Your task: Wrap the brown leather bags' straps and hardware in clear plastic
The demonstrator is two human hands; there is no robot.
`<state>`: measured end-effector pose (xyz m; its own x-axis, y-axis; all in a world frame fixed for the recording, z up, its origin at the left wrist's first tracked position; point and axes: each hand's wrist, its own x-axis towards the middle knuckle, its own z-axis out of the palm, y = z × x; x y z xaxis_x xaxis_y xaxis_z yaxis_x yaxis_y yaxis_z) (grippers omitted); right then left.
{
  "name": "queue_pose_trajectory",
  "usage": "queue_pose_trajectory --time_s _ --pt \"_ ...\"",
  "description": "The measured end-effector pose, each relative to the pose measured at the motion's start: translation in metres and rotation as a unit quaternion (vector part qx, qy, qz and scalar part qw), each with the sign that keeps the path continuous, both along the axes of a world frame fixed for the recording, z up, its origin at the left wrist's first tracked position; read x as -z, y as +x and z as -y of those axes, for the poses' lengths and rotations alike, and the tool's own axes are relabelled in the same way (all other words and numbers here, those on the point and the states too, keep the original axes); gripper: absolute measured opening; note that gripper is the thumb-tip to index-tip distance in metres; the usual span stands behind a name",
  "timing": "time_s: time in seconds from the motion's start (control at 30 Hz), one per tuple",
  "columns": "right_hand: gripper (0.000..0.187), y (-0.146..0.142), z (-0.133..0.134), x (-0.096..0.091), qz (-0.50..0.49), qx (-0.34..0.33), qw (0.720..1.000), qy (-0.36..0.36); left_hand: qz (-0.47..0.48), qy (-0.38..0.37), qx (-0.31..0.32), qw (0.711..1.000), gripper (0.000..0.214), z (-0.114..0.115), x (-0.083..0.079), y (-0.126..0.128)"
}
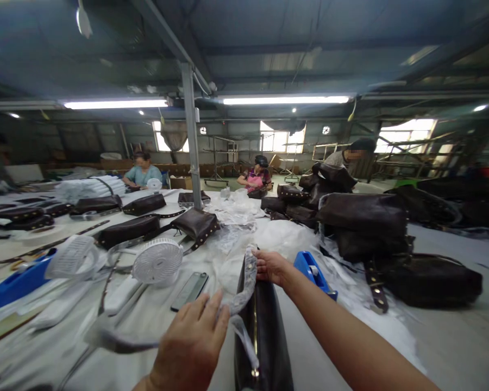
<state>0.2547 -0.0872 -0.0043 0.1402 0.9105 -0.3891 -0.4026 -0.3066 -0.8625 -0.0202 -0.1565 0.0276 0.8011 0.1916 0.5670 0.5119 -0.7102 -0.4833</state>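
Note:
A dark brown leather bag (264, 336) stands on edge on the white table (452, 347) in front of me. A strap wrapped in clear plastic (246, 282) arches over its top. My right hand (271, 266) pinches the far end of this wrapped strap at the bag's far end. My left hand (193, 339) grips the near part of the strap, fingers curled over it, left of the bag. A loose plastic-wrapped piece (118, 339) trails left from that hand.
A small white fan (157, 263), a dark phone (189, 290) and a blue tape dispenser (313, 271) lie close by. Brown bags are piled at right (362, 217) and spread at left (128, 231). Three other people work at the far side.

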Motion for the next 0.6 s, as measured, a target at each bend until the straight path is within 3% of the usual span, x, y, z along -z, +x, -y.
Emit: queue_pose_trajectory --time_s 0.13,0.2,0.23,0.3,0.4,0.47,0.53,0.6 --pt "0.019 -0.007 -0.023 0.008 0.026 0.007 1.000 -0.007 0.025 -0.098 -0.065 0.993 0.049 -0.003 0.037 -0.012" --pt "0.020 -0.010 -0.026 0.012 0.024 0.021 0.999 0.007 0.074 -0.219 -0.104 0.967 0.066 -0.011 0.054 -0.017" --pt "0.020 -0.011 -0.026 0.013 0.020 0.028 0.999 0.013 0.101 -0.303 -0.114 0.941 0.073 -0.015 0.060 -0.018" --pt "0.021 -0.014 -0.025 0.015 0.010 0.040 0.999 0.021 0.153 -0.496 -0.104 0.848 0.075 -0.025 0.065 -0.018" --pt "0.023 -0.020 -0.025 0.016 -0.014 0.046 0.999 0.025 0.210 -0.745 -0.064 0.630 0.050 -0.035 0.057 -0.007" --pt "0.022 -0.024 -0.026 0.015 -0.035 0.046 0.998 0.028 0.231 -0.830 -0.045 0.505 0.052 -0.037 0.048 0.004" --pt "0.022 -0.026 -0.028 0.012 -0.060 0.040 0.997 0.029 0.252 -0.863 -0.031 0.437 0.057 -0.036 0.041 0.015" --pt "0.026 -0.024 -0.031 0.008 -0.085 0.031 0.996 0.025 0.269 -0.868 -0.022 0.417 0.055 -0.034 0.039 0.022"
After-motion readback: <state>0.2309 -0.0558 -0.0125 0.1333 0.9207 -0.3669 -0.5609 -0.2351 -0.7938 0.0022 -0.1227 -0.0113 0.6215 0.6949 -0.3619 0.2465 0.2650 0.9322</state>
